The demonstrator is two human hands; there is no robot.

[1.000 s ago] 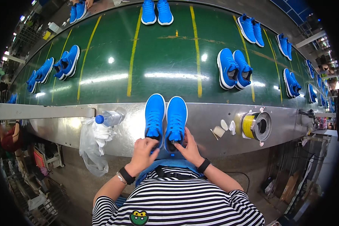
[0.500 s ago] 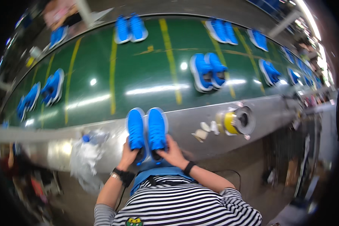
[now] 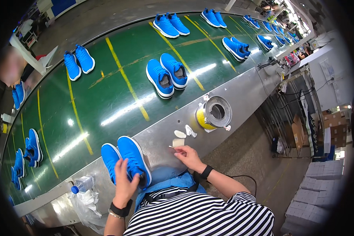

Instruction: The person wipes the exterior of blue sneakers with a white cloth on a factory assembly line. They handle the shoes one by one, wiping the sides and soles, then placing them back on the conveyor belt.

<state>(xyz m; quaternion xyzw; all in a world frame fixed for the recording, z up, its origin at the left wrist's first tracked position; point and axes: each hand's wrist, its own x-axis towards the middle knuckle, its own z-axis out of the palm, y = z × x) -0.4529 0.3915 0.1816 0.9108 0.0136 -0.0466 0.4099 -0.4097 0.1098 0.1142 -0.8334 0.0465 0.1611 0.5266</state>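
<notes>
A pair of blue lace-up sneakers with white soles stands side by side on the metal ledge, the left sneaker partly covered by my left hand. That hand is open, its fingers spread at the laces between the left and the right sneaker. Farther right, my right hand has its fingertips pinched at a thin pale stick. The stick lies against a small beige pad. Just beyond are a white oval pad and a crumpled white scrap.
A round metal-rimmed container with a yellow side stands on the ledge. Behind runs a green conveyor belt with yellow lines, carrying several blue sneaker pairs. A clear bottle and a plastic bag are at the left.
My right hand has let go of the right sneaker and moved right to the beige pad. My left hand has loosened from the left sneaker. The view has turned to the right.
</notes>
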